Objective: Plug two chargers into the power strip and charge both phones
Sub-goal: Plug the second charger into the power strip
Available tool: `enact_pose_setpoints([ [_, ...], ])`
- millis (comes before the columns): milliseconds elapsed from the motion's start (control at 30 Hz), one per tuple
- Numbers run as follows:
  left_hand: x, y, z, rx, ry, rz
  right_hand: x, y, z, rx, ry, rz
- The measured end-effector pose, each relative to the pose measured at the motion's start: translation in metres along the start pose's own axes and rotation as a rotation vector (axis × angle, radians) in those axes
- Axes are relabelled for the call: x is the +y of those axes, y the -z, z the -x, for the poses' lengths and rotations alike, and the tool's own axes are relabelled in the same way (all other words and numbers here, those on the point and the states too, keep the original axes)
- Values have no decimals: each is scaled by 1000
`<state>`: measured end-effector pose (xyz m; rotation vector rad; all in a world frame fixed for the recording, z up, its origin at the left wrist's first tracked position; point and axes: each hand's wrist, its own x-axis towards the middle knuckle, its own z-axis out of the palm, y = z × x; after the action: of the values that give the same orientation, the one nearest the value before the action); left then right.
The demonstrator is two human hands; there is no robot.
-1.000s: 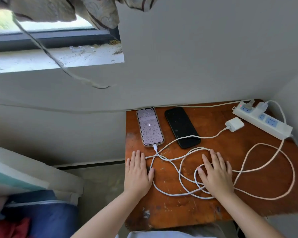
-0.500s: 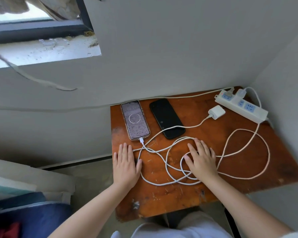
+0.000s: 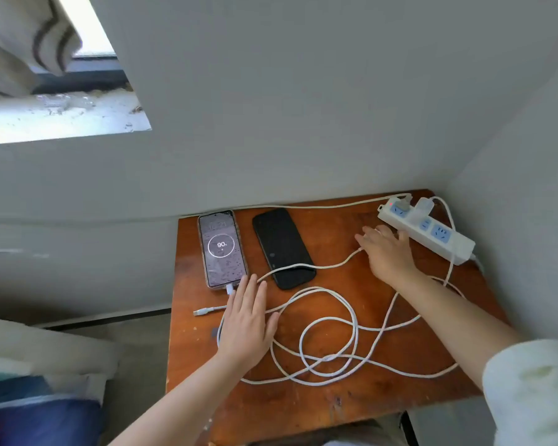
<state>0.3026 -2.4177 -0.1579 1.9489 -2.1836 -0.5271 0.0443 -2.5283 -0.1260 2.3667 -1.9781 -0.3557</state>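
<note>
The right hand covers the small white charger beside the long white power strip, grip unclear; the left hand rests open. The prongs should line up squarely before pushing.

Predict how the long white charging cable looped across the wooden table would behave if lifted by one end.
The long white charging cable probably stays floppy, since it lies in loose overlapping loops. It may snag, as the loops cross. It looks thin, so likely light.
</note>
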Motion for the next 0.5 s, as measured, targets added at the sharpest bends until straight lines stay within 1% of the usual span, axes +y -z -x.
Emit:
enact_pose_setpoints([
  [67, 13, 0, -8, 18, 21, -6, 9, -2, -7, -14, 104, 60],
  [167, 36, -3, -23, 25, 50, -6, 23, -4, -7, 32, 259, 103],
  [267, 65, -10, -41, 8, 22, -6, 38, -3, -3, 76, 326, 63],
  [333, 85, -13, -50, 20, -5, 13, 47, 8, 1, 176, 327, -14],
  [433, 110, -14, -60, 62, -26, 52, 65, 32, 10, 429, 301, -83],
  [500, 126, -11, -65, 85, -32, 100, 80, 46, 17, 541, 267, -140],
])
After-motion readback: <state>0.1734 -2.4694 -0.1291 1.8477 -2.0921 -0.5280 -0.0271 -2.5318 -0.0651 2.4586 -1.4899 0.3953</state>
